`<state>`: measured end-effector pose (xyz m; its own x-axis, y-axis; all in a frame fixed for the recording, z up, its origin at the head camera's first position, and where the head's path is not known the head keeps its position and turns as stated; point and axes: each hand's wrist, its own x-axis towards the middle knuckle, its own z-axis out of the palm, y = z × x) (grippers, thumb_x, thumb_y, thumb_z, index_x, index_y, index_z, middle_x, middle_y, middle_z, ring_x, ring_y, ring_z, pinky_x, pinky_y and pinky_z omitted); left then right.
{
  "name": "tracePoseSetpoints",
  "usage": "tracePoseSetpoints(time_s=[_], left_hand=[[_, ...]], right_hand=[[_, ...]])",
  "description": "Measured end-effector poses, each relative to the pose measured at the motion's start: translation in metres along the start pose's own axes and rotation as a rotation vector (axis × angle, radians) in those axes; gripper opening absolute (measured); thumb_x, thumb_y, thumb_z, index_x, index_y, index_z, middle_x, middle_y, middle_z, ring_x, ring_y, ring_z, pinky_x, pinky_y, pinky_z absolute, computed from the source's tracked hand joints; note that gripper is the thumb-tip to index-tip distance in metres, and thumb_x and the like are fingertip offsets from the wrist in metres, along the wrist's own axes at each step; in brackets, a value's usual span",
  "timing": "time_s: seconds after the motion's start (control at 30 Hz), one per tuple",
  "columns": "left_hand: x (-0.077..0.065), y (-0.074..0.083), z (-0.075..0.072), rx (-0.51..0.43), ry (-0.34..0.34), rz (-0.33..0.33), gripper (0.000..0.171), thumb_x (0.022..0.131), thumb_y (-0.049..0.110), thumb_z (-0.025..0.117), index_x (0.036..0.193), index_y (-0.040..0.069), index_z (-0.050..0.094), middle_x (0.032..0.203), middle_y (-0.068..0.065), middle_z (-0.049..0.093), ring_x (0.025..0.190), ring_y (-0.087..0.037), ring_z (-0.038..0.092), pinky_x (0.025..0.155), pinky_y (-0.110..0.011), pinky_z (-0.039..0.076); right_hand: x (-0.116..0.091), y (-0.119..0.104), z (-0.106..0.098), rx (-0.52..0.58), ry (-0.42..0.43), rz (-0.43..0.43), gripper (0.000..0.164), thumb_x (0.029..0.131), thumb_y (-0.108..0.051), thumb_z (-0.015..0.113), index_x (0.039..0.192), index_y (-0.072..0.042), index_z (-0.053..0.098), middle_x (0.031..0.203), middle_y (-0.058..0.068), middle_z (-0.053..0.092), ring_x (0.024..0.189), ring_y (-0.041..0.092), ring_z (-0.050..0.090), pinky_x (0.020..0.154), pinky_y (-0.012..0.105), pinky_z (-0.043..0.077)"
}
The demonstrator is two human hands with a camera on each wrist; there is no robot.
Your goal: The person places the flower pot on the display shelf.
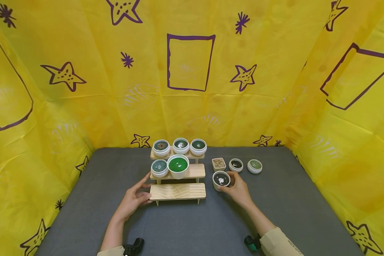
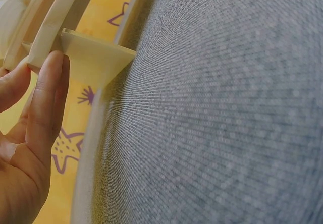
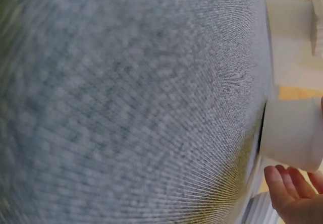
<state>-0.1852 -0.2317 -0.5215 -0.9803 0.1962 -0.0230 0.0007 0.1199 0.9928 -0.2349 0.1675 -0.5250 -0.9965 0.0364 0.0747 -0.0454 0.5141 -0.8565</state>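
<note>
A three-tier wooden stand is on the grey table. My left hand pinches the left end of its lowest board between thumb and fingers; another finger reaches toward the middle tier. To the stand's right, my right hand holds a white cup with dark, glossy contents, thumb and fingers round its side. The cup appears upright, at or very close to the tabletop. On the middle tier are a bright green-filled cup and a small blue-grey-filled jar.
Three white jars with dark contents, one of them a left jar, line the top tier. Behind my right hand are a square pot of grainy bits, a dark-filled jar and a green-filled jar. Yellow patterned cloth surrounds the table.
</note>
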Motion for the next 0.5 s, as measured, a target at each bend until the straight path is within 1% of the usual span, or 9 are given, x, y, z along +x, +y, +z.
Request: tracePoseSetpoints(time_s=[0.13,0.23,0.37,0.5], left_hand=[[0.000,0.000,0.000,-0.002,-0.001,-0.003,0.079,0.092,-0.002,0.063,0.158,0.014,0.023,0.137,-0.035,0.042,0.085,-0.003,0.067,0.072,-0.023,0.060],[0.000,0.000,0.001,0.000,0.000,-0.006,0.079,0.092,-0.003,0.062,0.158,0.014,0.023,0.137,-0.035,0.042,0.086,-0.003,0.067,0.072,-0.023,0.060],[0.000,0.001,0.001,0.000,0.001,-0.006,0.079,0.092,-0.003,0.062,0.158,0.015,0.023,0.137,-0.035,0.042,0.086,-0.003,0.067,0.073,-0.023,0.060],[0.000,0.000,0.001,-0.008,-0.003,0.000,0.079,0.092,-0.003,0.062,0.158,0.015,0.023,0.137,-0.036,0.042,0.086,-0.003,0.067,0.073,-0.023,0.060]], right_hand=[[0.000,-0.003,-0.001,-0.029,0.027,-0.007,0.070,0.068,-0.017,0.090,0.126,-0.002,0.055,0.116,0.019,0.069,0.102,0.027,0.068,0.081,0.024,0.055],[0.000,-0.006,-0.003,-0.026,0.040,-0.007,0.070,0.067,-0.018,0.090,0.126,-0.003,0.056,0.114,0.018,0.069,0.100,0.025,0.068,0.078,0.019,0.052],[0.000,-0.012,-0.006,0.010,0.046,-0.013,0.072,0.069,-0.015,0.089,0.130,-0.002,0.054,0.118,0.019,0.068,0.103,0.027,0.067,0.078,0.014,0.052],[0.001,-0.021,-0.009,0.044,0.052,-0.019,0.074,0.070,-0.014,0.089,0.132,-0.002,0.052,0.122,0.019,0.066,0.108,0.029,0.066,0.078,0.013,0.053]])
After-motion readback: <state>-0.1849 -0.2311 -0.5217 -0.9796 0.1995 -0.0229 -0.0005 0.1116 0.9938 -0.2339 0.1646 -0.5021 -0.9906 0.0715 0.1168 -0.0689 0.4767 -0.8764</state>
